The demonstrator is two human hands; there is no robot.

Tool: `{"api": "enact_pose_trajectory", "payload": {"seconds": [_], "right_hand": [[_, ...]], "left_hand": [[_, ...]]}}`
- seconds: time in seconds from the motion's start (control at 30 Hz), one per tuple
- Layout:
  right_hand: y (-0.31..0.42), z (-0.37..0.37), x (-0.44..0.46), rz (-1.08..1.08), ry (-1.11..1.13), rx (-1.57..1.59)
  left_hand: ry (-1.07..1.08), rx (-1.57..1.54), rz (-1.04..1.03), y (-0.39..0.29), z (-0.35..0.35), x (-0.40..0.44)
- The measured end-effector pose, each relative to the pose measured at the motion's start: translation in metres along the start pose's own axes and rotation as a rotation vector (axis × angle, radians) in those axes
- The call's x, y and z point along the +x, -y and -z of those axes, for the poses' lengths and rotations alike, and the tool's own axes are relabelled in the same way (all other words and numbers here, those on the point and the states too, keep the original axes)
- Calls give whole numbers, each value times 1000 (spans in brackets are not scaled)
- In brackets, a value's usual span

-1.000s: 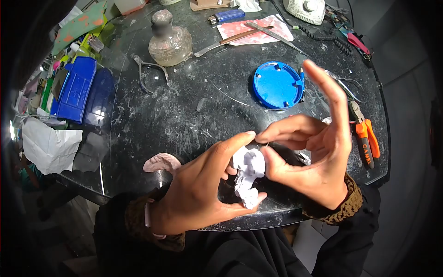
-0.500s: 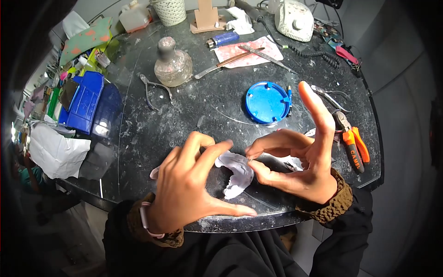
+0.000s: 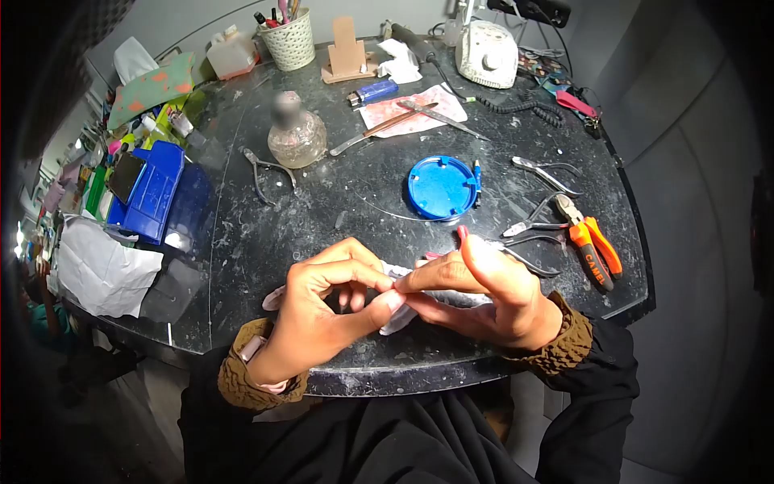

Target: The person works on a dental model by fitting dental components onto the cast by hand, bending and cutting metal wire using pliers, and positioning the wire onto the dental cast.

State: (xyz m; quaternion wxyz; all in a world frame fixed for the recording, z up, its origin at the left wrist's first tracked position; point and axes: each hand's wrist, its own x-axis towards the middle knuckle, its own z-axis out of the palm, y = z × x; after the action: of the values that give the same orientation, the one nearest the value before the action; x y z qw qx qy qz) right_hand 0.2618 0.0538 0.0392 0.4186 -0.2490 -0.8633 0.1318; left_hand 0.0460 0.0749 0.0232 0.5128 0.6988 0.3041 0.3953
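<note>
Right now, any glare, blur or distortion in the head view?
Head view: black corners, wide-angle bending near the edges; bottle top smeared, its body clearer; glare beside the blue box; left hand and right hand brightly lit, anything pinched too small to tell.

From view ctr.: 9 o'clk, crumpled wht. sheet (image 3: 109,266); 9–10, blue box (image 3: 153,192); 11, glass btl. (image 3: 297,141), and beyond it wht. woven pot (image 3: 289,44) w/ pens; 12, blue lighter (image 3: 377,91); 2, pink strap (image 3: 576,103).
</note>
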Motion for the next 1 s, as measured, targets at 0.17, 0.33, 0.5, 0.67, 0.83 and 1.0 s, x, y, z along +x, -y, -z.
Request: {"api": "enact_pose_trajectory", "payload": {"seconds": [0.17,0.33,0.5,0.67,0.83,1.0], "right_hand": [[23,30,0,-342,-28,-141],[36,61,-39,-594,195,-626],[48,34,-78,-684,223,-593],[49,14,-86,-612,192,-745],[69,9,-77,-464,-157,-205],[76,-5,-57,-396,-123,-135]], "left_hand": [[-55,-72,62,-2,1,-2],[-125,-121,37,-2,6,-2],[-119,-136,14,-4,7,-3],[-48,-328,89,-19,0,-5],[-36,-354,280,-48,-18,-15],[-25,-442,132,-50,-28,-25]]}}
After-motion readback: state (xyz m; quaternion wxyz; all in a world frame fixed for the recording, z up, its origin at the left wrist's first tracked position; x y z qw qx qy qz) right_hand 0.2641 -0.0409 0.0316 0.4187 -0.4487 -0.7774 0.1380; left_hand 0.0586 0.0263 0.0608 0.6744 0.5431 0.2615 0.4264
